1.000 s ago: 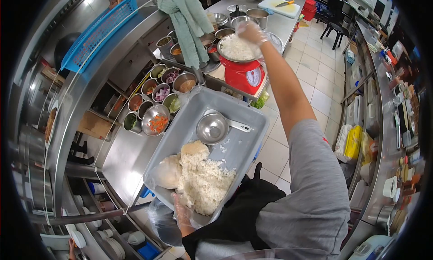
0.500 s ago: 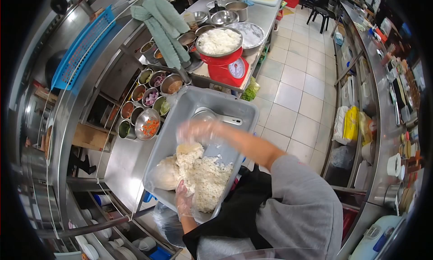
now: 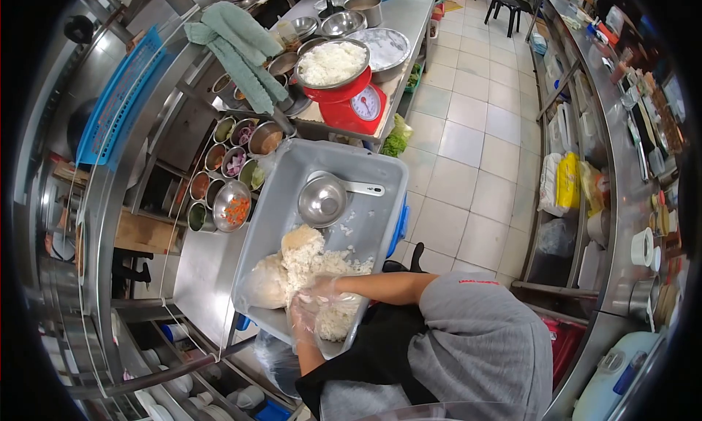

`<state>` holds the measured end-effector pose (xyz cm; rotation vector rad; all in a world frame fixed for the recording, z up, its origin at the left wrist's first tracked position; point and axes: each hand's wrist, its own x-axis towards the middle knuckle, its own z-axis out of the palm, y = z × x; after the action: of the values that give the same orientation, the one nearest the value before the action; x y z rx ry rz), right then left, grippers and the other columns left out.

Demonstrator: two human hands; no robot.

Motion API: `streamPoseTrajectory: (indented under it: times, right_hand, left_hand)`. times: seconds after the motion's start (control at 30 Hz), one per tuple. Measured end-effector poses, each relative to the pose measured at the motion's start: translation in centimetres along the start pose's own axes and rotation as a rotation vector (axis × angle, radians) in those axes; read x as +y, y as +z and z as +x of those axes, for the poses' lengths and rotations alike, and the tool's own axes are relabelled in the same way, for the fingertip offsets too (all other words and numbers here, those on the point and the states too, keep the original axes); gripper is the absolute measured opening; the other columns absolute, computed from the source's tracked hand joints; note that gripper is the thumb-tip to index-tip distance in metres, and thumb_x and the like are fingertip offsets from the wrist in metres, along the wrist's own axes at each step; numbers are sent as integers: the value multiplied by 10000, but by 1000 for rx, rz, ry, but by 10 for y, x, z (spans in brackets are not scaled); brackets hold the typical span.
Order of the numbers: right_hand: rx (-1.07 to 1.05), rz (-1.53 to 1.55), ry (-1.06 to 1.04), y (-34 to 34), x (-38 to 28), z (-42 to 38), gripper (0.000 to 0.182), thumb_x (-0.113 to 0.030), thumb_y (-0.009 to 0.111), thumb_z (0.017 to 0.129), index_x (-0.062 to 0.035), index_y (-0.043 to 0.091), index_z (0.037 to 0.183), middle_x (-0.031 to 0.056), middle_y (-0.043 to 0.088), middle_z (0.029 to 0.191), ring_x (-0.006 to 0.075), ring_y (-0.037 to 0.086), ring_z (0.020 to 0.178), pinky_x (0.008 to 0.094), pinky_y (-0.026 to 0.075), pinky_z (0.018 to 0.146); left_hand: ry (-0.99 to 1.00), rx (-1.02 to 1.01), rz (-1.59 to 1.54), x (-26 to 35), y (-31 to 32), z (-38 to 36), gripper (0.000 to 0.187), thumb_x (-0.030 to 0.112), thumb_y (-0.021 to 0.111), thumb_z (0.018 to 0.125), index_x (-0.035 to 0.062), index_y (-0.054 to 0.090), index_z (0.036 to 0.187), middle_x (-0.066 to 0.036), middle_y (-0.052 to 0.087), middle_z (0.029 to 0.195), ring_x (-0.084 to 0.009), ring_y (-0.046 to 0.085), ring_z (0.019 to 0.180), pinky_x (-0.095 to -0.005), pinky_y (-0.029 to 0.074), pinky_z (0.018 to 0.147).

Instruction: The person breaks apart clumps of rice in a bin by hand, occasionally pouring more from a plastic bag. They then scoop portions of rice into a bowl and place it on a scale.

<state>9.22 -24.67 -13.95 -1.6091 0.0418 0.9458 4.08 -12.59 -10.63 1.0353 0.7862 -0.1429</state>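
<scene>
My left hand (image 3: 303,320) and my right hand (image 3: 319,291), both in clear plastic gloves, meet over the cooked rice (image 3: 338,320) at the near end of a grey plastic tub (image 3: 292,152). The right palm lies across the left one, fingers closed together; what is between them is hidden. Just beyond the hands rises a mound of rice (image 3: 302,249). To its left, a bulging clear plastic bag (image 3: 265,282) of pale contents leans in the tub's corner. Farther up sit a steel bowl (image 3: 322,202) and a white-handled utensil (image 3: 365,189), partly behind the bowl.
Past the tub, a red scale (image 3: 355,110) carries a bowl of white rice (image 3: 333,63). Several steel pots of cut vegetables (image 3: 234,165) crowd the left side, near a bowl of orange pieces (image 3: 234,207). A green towel (image 3: 245,52) hangs over a rail. Tiled floor (image 3: 446,180) runs along the right.
My right hand has come down and back from above the steel bowl to meet my left hand over the rice. The bowl now shows uncovered. The view has shifted slightly.
</scene>
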Motion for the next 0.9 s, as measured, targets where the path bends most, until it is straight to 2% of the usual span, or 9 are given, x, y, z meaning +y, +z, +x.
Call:
streamPoseTrajectory:
  times: [0.07,0.13,0.2,0.27,0.37,0.6,0.67,0.8,0.9]
  right_hand:
    - [-129,260,21,10,14,11,549,-467,583,725,58,598,885,153,607,782,253,584,723,379,469,625]
    - [-255,524,36,7,10,5,530,-435,600,711,54,596,914,100,612,789,233,564,693,388,450,585]
    - [-330,25,-73,-12,-21,-36,574,-510,583,722,41,608,878,147,597,757,225,557,670,327,470,628]
    - [-225,-46,-107,3,5,-1,518,-461,590,714,41,616,838,157,601,740,238,567,668,338,466,626]
    - [-50,-264,-174,5,7,6,419,-369,594,690,40,627,773,182,607,725,259,586,668,356,458,621]
    - [135,-704,-491,13,10,9,326,-291,527,745,15,622,808,216,590,729,300,576,665,381,446,648]
    - [93,-553,-499,13,14,13,310,-271,507,772,11,615,841,212,594,782,295,575,708,381,441,679]
    - [-98,-323,-571,-14,46,33,304,-236,518,761,12,594,920,186,588,951,242,558,854,353,430,763]
    - [-23,-778,-592,-37,56,47,183,-227,548,696,-68,612,761,142,573,730,284,549,712,381,427,668]
  left_hand:
    - [17,-356,289,-3,-17,8,297,141,517,791,-2,481,1048,-94,549,941,-177,547,800,-319,458,651]
    - [108,-331,389,-7,-17,2,291,113,505,789,-13,475,1050,-101,546,935,-183,550,799,-321,460,663]
    - [201,-311,488,-6,-14,0,287,85,492,788,-24,469,1052,-108,544,929,-188,553,797,-323,462,675]
    - [626,-143,1374,-2,-14,3,261,56,454,789,-38,461,1033,-167,548,906,-250,554,787,-345,456,693]
    - [645,-202,1498,4,-7,-2,256,70,464,777,-58,458,997,-240,544,874,-334,544,792,-362,443,703]
    - [714,-87,1543,-14,-26,27,245,176,487,802,-41,528,909,-183,566,863,-261,541,781,-340,436,691]
    - [394,-42,965,-13,-4,10,226,182,501,809,-7,562,917,-118,549,866,-195,521,768,-309,436,684]
    - [283,-171,769,-22,-35,17,248,139,528,794,28,527,1016,-93,537,867,-181,518,744,-295,433,688]
    - [438,-135,1010,-18,-45,13,237,107,496,823,33,484,1047,-77,546,799,-169,518,669,-271,438,618]
